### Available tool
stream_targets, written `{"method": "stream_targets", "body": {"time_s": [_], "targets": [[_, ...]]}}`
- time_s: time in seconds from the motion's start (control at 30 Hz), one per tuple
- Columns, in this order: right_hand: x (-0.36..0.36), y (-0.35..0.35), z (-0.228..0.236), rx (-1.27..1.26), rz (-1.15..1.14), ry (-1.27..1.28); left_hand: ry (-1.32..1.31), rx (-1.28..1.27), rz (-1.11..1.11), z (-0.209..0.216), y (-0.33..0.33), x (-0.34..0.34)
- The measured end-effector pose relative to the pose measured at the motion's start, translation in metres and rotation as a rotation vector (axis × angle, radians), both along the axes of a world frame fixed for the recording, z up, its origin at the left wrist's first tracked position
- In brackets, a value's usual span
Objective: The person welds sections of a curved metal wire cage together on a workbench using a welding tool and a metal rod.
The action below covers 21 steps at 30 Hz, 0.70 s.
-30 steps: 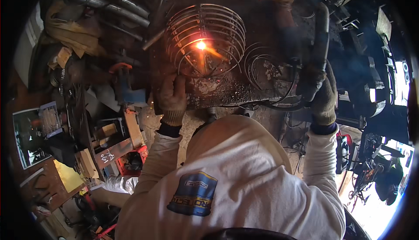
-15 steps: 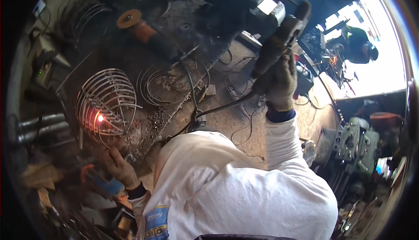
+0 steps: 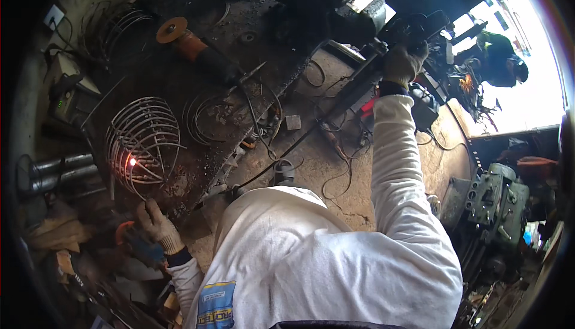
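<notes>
A cage of bent metal rods (image 3: 147,122) sits on the dark workbench at left, with a glowing orange spot low on it. My gloved left hand (image 3: 159,230) is just below the cage, its fingers closed around the end of a rod that sticks out from it. Far to the right, my gloved right hand (image 3: 404,65) is raised with the arm stretched out. It grips a dark handle that looks like a welding electrode holder (image 3: 413,29), partly lost against the dark background. A black cable (image 3: 293,147) trails from that hand down toward my body.
An angle grinder (image 3: 197,50) with an orange disc lies on the workbench (image 3: 197,197). Loose wire coils (image 3: 206,116) are beside the cage. Cables (image 3: 341,155) lie across the floor. A green machine (image 3: 497,200) stands at right. Beyond, a person (image 3: 503,59) works near sparks.
My right hand has moved up and farther away with the dark handle, drawing the cable straighter. My left hand stays by the cage. The glow on the cage has dimmed slightly.
</notes>
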State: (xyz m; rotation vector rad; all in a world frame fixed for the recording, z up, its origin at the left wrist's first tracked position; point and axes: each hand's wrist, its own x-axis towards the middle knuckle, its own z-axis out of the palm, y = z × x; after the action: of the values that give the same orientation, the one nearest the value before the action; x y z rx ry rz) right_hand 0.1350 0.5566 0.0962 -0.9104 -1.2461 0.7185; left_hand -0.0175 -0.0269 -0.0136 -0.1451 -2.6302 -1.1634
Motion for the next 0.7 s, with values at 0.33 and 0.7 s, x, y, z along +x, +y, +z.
{"method": "stream_targets", "body": {"time_s": [0.33,0.7], "targets": [[-0.017,-0.001,-0.027,-0.129,-0.112,-0.580,0.041,0.104,0.010,0.003,0.010,-0.004],[-0.005,-0.001,-0.042,-0.215,0.191,-0.534,-0.282,0.668,-0.028,-0.004,0.009,0.005]]}}
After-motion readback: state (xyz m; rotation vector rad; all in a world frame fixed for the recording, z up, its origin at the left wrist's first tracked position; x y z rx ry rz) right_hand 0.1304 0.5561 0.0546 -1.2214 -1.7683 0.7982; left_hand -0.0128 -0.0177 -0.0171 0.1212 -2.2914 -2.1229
